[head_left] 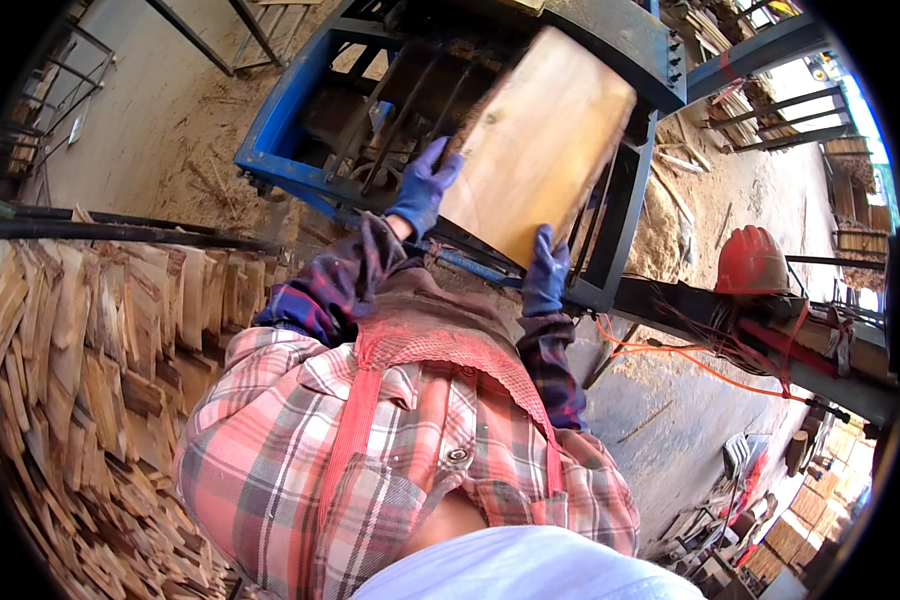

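Observation:
A thick sawn wooden slab (540,140), pale with a yellowish right side, lies tilted across the rollers or bars of a blue metal machine frame (280,120). Its left edge is dark and rough like bark. My left hand (425,188), in a blue glove, grips that left edge close to the near end. At the near right corner my right hand (546,270), gloved in blue as well, holds the slab with its fingers up against the edge. The thumbs and the slab's underside are partly hidden. The slab's far end reaches the machine's dark crosspiece (615,45).
Stacked split boards (90,370) fill the left side beside me. On a dark beam (690,312) at the right sits a red hard hat (752,262), near an orange cable (690,352). Sawdust (215,165) and wood scraps cover parts of the floor.

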Motion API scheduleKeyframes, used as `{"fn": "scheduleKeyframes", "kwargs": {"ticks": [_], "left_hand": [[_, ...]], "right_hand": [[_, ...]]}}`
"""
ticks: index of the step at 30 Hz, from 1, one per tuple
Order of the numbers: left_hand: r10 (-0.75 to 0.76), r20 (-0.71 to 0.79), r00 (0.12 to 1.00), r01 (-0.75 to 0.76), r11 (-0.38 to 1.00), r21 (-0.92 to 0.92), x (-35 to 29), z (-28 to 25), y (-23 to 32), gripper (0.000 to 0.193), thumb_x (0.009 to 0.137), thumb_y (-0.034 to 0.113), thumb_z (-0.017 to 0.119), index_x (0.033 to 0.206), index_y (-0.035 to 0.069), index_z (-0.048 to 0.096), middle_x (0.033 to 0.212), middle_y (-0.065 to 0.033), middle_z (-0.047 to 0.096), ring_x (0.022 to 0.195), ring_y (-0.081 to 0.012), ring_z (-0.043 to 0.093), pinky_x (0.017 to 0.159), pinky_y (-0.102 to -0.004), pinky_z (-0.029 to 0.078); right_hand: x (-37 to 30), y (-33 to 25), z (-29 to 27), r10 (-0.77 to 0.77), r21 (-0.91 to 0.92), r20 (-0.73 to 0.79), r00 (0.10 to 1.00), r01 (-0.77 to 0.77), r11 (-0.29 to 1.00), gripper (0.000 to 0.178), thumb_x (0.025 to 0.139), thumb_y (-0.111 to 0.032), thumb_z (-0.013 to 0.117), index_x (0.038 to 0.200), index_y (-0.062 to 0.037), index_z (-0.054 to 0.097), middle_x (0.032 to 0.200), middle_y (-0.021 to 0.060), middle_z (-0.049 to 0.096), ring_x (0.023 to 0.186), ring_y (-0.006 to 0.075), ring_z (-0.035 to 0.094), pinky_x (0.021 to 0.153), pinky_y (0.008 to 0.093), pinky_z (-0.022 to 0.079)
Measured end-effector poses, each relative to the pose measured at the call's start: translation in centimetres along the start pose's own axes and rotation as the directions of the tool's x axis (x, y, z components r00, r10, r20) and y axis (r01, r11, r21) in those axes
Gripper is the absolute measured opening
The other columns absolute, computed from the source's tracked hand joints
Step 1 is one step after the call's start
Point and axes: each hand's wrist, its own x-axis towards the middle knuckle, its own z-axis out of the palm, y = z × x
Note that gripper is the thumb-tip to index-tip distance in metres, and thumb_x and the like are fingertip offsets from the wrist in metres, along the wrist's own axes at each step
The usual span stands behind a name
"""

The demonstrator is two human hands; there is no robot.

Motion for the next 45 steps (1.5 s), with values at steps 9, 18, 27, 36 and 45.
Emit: {"fn": "scheduleKeyframes", "kwargs": {"ticks": [9, 18, 27, 36, 45], "left_hand": [[-0.213, -0.033, 0.977, 0.213, 0.977, -0.001, 3.3, -7.5, -2.1, 0.058, 0.094, 0.025, 0.073, 0.137, -0.008, 0.053, 0.119, -0.0078, 0.066, 0.106, -0.0129, 0.058, 0.097, -0.027, 0.045], [-0.285, -0.027, 0.958, 0.286, 0.958, 0.031, 4.0, -7.1, -2.4, 0.07, 0.094, 0.028, 0.073, 0.145, -0.008, 0.043, 0.13, -0.0107, 0.061, 0.114, -0.0148, 0.056, 0.101, -0.0278, 0.043], [0.1, -0.008, 0.995, -0.023, 0.297, 0.954, 4.8, -4.4, -1.4, 0.034, 0.093, 0.029, 0.065, 0.108, -0.002, 0.065, 0.104, -0.0198, 0.069, 0.094, -0.0361, 0.067, 0.082, -0.0434, 0.053], [0.337, -0.014, 0.941, -0.133, 0.409, 0.903, 14.1, 0.2, -6.6, 0.033, 0.091, 0.036, 0.059, 0.082, 0.004, 0.059, 0.081, -0.0221, 0.063, 0.076, -0.0426, 0.064, 0.066, -0.0523, 0.05], [0.152, -0.413, 0.898, -0.262, 0.939, -0.222, 26.7, -3.1, 0.8, 0.015, 0.096, 0.019, 0.059, 0.098, 0.004, 0.063, 0.087, -0.0001, 0.06, 0.08, -0.0121, 0.058, 0.07, -0.0293, 0.049]], "right_hand": [[0.4, -0.1, 4.9, -0.261, -0.693, 0.456, 0.851, 0.523, 0.496, 0.097, 0.076, -0.045, 0.08, 0.149, 0.0015, 0.036, 0.152, 0.0371, 0.03, 0.13, 0.0488, 0.05, 0.104, 0.0456, 0.047], [1.7, 1.1, 3.9, -0.229, -0.727, 0.498, 0.836, 0.547, 0.416, 0.101, 0.072, -0.048, 0.082, 0.152, -0.0068, 0.035, 0.153, 0.0399, 0.027, 0.13, 0.0511, 0.049, 0.103, 0.0472, 0.048], [1.9, -0.3, 4.1, -0.205, -0.824, 0.504, 0.839, 0.538, 0.179, 0.091, 0.069, -0.044, 0.083, 0.145, -0.0081, 0.047, 0.153, 0.0277, 0.039, 0.14, 0.0417, 0.042, 0.113, 0.0512, 0.036], [11.6, -0.6, 5.1, -0.265, -0.855, 0.487, 0.832, 0.516, 0.049, 0.088, 0.07, -0.05, 0.081, 0.143, -0.0114, 0.051, 0.151, 0.0227, 0.045, 0.14, 0.0364, 0.043, 0.12, 0.0502, 0.023], [26.4, -9.6, 16.1, -0.03, -0.367, 0.343, 0.939, 0.163, 0.916, 0.065, 0.091, -0.056, 0.065, 0.121, 0.0009, 0.06, 0.083, 0.0128, 0.07, 0.069, 0.0175, 0.067, 0.061, 0.0291, 0.052]]}}
